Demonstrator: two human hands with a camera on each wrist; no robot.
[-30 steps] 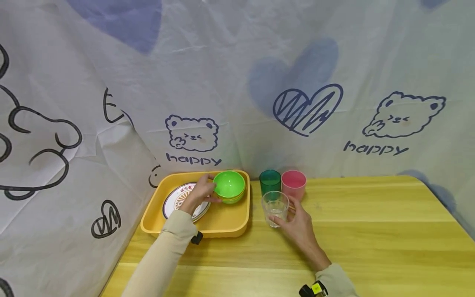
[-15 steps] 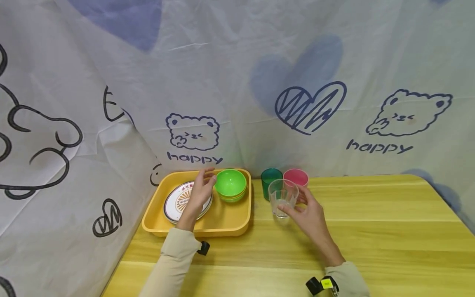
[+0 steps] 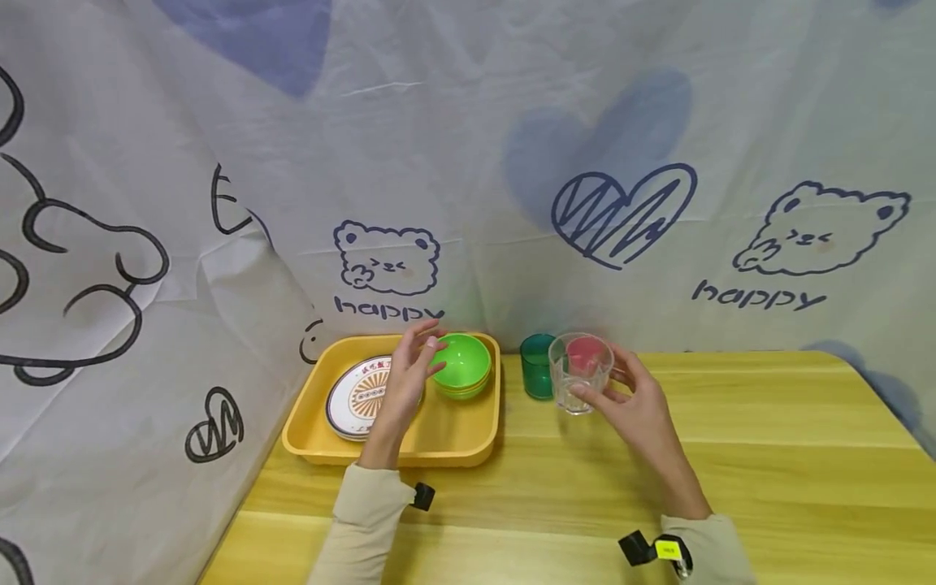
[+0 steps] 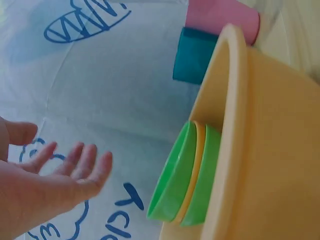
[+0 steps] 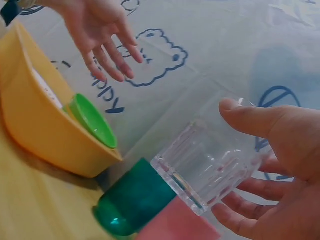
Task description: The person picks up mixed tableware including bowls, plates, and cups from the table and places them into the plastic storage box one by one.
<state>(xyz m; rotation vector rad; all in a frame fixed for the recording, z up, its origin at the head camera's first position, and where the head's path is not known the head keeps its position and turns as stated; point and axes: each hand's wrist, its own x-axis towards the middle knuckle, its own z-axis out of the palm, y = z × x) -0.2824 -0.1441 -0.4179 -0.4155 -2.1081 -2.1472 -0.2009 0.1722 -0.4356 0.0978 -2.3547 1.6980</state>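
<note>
My right hand point(image 3: 643, 410) grips a clear faceted cup point(image 3: 574, 388) from its right side, thumb in front and fingers behind. In the right wrist view the cup's thick base overlaps a dark green cup point(image 5: 137, 197) and a pink cup point(image 5: 177, 225). Over the yellow tray point(image 3: 453, 443), my left hand point(image 3: 402, 386) hangs with fingers spread, holding nothing. Its fingertips overlap the left rim of the stacked bowls point(image 3: 465, 361) in the head view; the left wrist view shows a gap. That stack is green with a yellow bowl point(image 4: 192, 175) between.
White plates point(image 3: 351, 402) with an orange print lie stacked in the tray's left half, partly behind my left hand. A printed cloth point(image 3: 483, 162) hangs right behind the table point(image 3: 731, 463). The dark green cup stands between the tray and the pink cup.
My left hand has let go of the bowl stack and drawn up and slightly left of it. My right hand has carried the clear cup rightward and farther back, over the pink cup in view.
</note>
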